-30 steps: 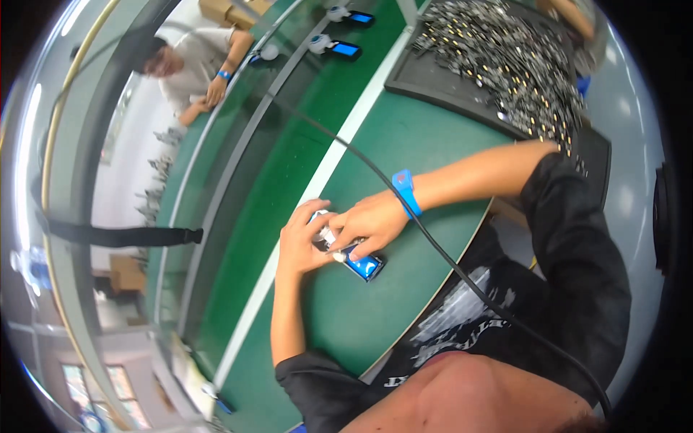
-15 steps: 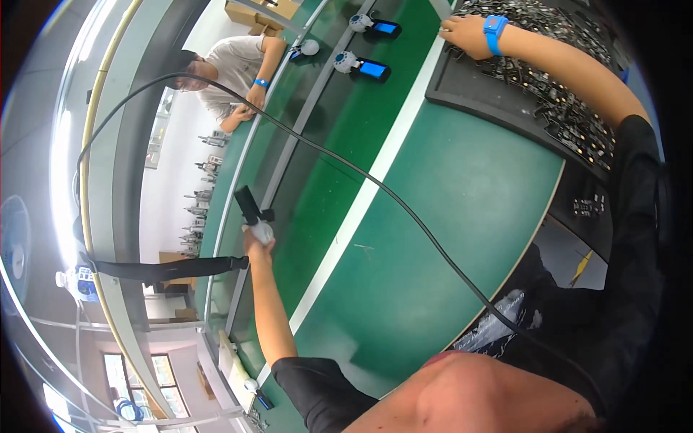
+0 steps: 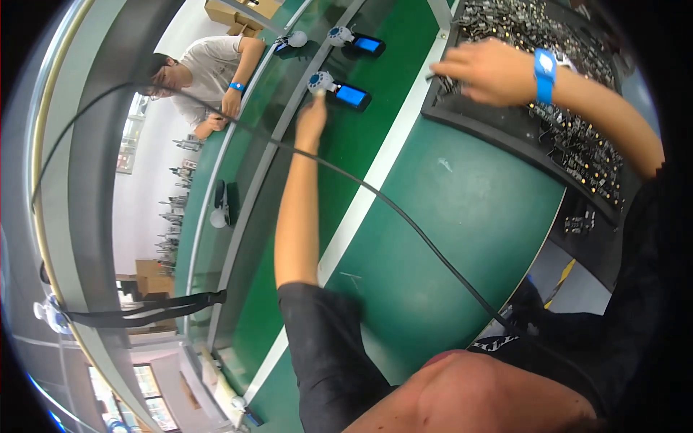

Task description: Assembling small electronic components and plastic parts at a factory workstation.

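Note:
My left hand [image 3: 312, 124] reaches across the green belt to a white round device with a dark body and lit blue screen [image 3: 351, 96]. Its fingers are blurred right beside the white round head, so whether they grip it is unclear. Over the near edge of the dark tray [image 3: 498, 137] is my right hand [image 3: 494, 72], a blue band on its wrist. Thumb and fingertips are pinched around a small dark part [image 3: 432, 76]. Heaped in the tray are many small dark metal parts [image 3: 581, 155]. A similar white device [image 3: 219, 209] lies on the far ledge.
Further along the belt sits another screen device [image 3: 368, 45]. A black cable [image 3: 404, 209] crosses above the green bench [image 3: 469, 195]. A co-worker [image 3: 209, 68] is across the line, near one more white device [image 3: 294, 40]. A black strap [image 3: 144, 310] hangs at left.
The white device in my left hand was set down on the far ledge, and that hand moved up to a lit-screen device. My right hand shifted toward me, lifting from the heap with a small part.

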Demonstrator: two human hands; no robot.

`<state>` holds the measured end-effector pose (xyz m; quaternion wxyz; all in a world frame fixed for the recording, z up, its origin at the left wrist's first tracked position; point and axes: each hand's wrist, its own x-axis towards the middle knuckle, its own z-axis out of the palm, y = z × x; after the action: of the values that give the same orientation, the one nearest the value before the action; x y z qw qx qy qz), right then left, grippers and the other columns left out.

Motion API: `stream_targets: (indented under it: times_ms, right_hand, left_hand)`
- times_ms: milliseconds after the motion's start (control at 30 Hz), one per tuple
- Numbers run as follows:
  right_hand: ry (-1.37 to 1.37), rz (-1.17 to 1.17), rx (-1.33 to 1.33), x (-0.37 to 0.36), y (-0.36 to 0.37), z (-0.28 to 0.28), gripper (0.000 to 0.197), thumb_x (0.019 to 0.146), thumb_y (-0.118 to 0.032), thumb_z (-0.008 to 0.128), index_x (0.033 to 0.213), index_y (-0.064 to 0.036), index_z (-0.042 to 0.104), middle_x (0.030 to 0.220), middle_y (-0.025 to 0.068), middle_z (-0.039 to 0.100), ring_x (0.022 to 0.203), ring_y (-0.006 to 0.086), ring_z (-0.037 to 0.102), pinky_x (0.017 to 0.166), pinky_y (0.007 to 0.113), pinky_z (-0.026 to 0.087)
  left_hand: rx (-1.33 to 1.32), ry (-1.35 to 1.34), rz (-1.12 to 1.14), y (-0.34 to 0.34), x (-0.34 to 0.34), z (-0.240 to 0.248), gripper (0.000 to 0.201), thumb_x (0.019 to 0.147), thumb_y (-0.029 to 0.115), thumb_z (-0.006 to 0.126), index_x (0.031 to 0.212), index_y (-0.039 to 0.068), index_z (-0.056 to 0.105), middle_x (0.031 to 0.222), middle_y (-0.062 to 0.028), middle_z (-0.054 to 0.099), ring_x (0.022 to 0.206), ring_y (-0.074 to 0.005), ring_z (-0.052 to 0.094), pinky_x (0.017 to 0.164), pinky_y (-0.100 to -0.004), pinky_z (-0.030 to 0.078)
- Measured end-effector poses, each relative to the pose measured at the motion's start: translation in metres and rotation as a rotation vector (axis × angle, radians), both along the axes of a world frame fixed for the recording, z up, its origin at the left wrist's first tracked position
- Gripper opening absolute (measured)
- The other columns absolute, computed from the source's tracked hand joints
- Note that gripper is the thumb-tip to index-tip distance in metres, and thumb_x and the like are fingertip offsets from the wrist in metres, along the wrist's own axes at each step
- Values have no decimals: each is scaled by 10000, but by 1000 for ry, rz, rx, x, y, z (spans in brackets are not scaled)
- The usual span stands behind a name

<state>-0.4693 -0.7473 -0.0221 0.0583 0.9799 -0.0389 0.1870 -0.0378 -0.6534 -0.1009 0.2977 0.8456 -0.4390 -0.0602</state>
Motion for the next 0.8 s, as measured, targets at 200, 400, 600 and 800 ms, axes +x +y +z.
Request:
stream_targets:
  times_ms: [200,400,600,800]
  right_hand:
    - [183,52,126,-26,97,23,606,817,-147,693,1378,-17,504,1015,147,605,878,338,641,759,441,549]
    - [-20,189,552,-26,144,-24,541,923,-154,619,1417,8,469,1067,156,638,857,298,680,721,382,561]
    - [-77,196,1449,65,226,-45,491,1022,-175,529,1467,5,425,1046,101,640,845,160,669,658,298,540]
    - [-70,218,1705,124,272,-76,467,1046,-183,478,1485,-33,428,1061,85,630,847,159,656,650,249,501]
  left_hand:
    - [-161,97,145,-31,-52,-13,485,955,406,627,1018,-67,712,1024,-263,723,1053,-385,684,861,-448,511]
    - [-394,586,-41,54,-93,-24,361,986,247,618,1164,-66,635,988,-124,687,888,-198,636,785,-356,491]
    - [-484,579,-83,233,-156,-30,287,1004,154,586,1195,-59,604,1007,-118,678,898,-183,630,797,-316,509]
    - [-492,295,65,344,-190,-24,226,938,66,618,1136,-39,647,1046,-131,683,894,-217,652,803,-332,529]
